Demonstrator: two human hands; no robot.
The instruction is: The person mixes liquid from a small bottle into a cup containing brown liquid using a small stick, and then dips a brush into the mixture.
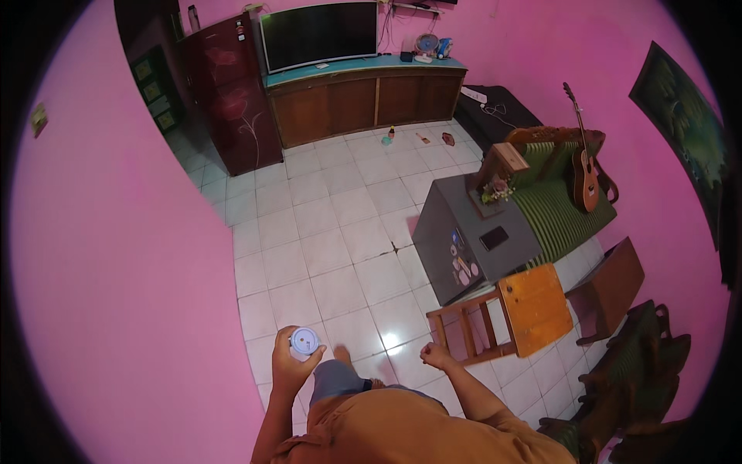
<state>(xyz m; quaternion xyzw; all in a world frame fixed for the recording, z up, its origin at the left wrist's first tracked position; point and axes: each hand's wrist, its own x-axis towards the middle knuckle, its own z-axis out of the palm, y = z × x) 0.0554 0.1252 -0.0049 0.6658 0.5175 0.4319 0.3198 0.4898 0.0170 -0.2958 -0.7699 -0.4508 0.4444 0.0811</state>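
Note:
My left hand is wrapped round a lidded cup, seen from above as a pale lavender round top with a small brownish spot. I hold it in front of my left side, near the pink wall. My right hand hangs low at my right with its fingers curled in. It is nearest to a wooden stool and apart from it. Whatever the right fingers may hold is hidden.
A grey cabinet stands ahead right, bearing a phone and flowers. Beyond it a guitar leans on a green striped bench. A bottle and small items are on the far floor. A dark red fridge stands far left.

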